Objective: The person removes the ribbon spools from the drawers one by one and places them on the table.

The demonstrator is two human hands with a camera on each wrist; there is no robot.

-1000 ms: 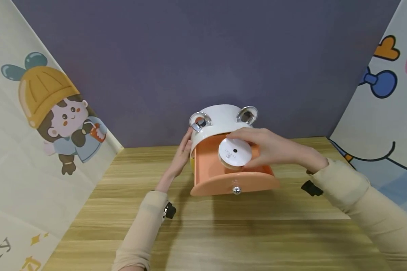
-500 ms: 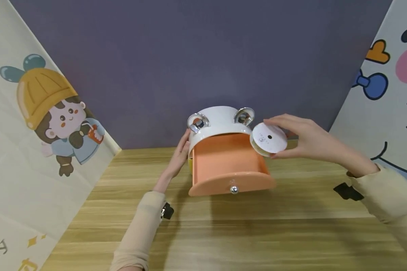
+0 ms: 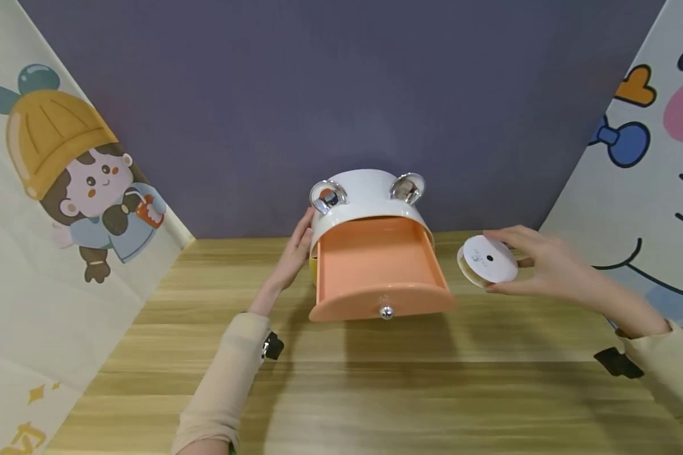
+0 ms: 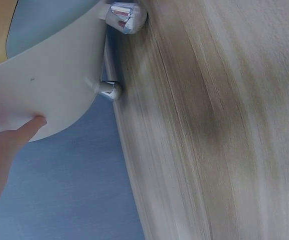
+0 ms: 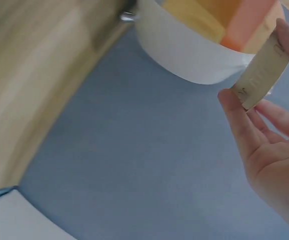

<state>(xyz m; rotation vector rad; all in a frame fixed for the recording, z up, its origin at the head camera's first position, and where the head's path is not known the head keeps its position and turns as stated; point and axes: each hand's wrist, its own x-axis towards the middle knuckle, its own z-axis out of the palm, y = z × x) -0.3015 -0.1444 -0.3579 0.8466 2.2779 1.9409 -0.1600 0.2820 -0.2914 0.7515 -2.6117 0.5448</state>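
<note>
A white rounded box [image 3: 360, 189] with two shiny chrome ears stands on the wooden table. Its orange drawer [image 3: 378, 256], fitted with a silver knob [image 3: 386, 312], is pulled out and holds nothing. My left hand [image 3: 291, 258] rests flat against the box's left side; in the left wrist view its fingertip touches the white wall [image 4: 59, 90]. To the right of the drawer, my right hand [image 3: 558, 265] pinches a ribbon spool [image 3: 480, 260] between thumb and fingers. The spool has white round ends with a small central hole. Cream ribbon with faint printing [image 5: 262, 72] shows in the right wrist view.
The wooden table [image 3: 364, 392] runs up to a dark blue-grey backdrop [image 3: 341, 95] close behind the box. Printed cartoon panels flank it on the left [image 3: 11, 265] and right [image 3: 660, 208]. Silver feet [image 4: 110, 90] hold the box above the tabletop.
My right hand has lifted the ribbon spool out from over the drawer and carried it right, then lower toward the table. My left hand stays on the box; the view has shifted slightly.
</note>
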